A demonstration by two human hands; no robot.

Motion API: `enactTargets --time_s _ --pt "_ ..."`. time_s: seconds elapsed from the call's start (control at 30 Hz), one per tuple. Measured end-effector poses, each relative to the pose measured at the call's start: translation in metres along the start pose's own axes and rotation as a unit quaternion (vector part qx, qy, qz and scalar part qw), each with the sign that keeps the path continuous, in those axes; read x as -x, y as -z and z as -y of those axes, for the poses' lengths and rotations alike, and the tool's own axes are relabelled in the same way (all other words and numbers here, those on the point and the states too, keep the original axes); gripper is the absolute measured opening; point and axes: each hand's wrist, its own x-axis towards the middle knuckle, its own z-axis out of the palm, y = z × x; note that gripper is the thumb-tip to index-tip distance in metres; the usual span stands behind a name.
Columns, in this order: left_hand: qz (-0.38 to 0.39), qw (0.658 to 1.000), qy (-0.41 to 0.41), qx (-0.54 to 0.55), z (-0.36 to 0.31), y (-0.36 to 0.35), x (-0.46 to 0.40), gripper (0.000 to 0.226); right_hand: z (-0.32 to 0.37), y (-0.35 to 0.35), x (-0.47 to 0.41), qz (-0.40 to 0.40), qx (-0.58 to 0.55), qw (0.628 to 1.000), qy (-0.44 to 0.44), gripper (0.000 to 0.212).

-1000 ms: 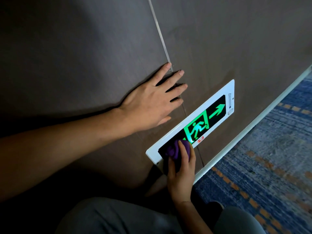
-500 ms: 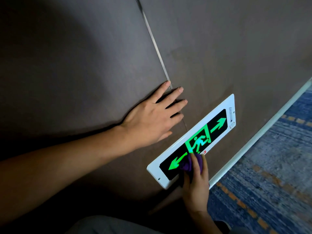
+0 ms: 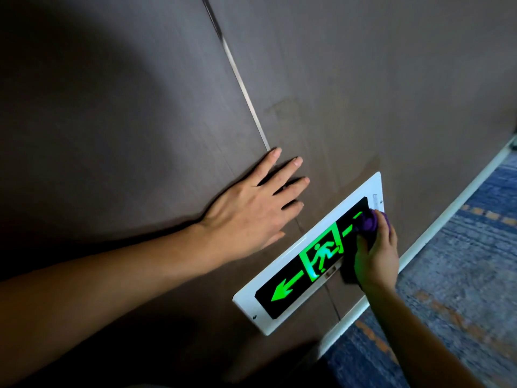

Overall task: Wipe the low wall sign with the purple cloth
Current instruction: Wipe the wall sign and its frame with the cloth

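**Cloth pressed to the sign's right end**

Purple cloth [image 3: 368, 223] sits bunched in the right hand [image 3: 376, 254], which is clenched around it and presses it against the right end of the low wall sign [image 3: 282, 275]. The wad pokes out just beyond the fingertips, at the far side of the hand, and covers most of the green right-pointing arrow; only the arrow's shaft and a sliver of its head show beside it. The palm and wrist lie over the sign's lower white frame, with the forearm reaching up from the bottom right.

The sign is a white-framed black panel mounted low on the dark wall [image 3: 363, 79], just above the pale skirting strip [image 3: 447, 205] and the blue patterned carpet [image 3: 461, 289]. Its green running-figure symbol in the middle and its left-pointing arrow are uncovered and lit.

The left hand [image 3: 251, 217] lies flat on the wall above and to the left of the sign, fingers spread and released, holding nothing. Its fingertips rest across the thin vertical seam [image 3: 240, 79] between the wall panels, apart from the sign's upper frame.
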Motion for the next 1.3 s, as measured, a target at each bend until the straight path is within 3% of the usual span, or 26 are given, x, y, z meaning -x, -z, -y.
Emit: enactTargets --time_s 0.23,0.37,0.57,0.9,1.13,1.3 --pt "0.017 1.000 0.000 0.002 -0.001 0.002 -0.002 0.061 0.009 0.002 0.007 0.000 -0.090 0.992 -0.085 0.065" --pt "0.022 1.000 0.001 -0.004 -0.002 0.003 -0.001 0.061 0.032 -0.004 0.030 -0.008 -0.108 0.993 -0.047 0.067" --pt "0.035 0.999 -0.004 -0.018 -0.002 0.002 0.000 0.062 0.065 0.002 -0.010 -0.048 -0.117 0.991 0.049 0.063" --pt "0.036 0.999 -0.021 -0.017 -0.004 -0.002 -0.003 0.062 0.016 -0.010 0.035 -0.010 -0.069 0.987 -0.148 0.059" --pt "0.024 0.999 -0.018 -0.012 -0.004 -0.002 -0.004 0.060 -0.003 0.015 0.037 0.094 -0.043 0.982 -0.158 0.055" --pt "-0.040 0.999 0.009 0.033 -0.005 -0.005 -0.005 0.048 0.013 0.048 0.043 0.070 -0.105 0.980 -0.152 0.057"
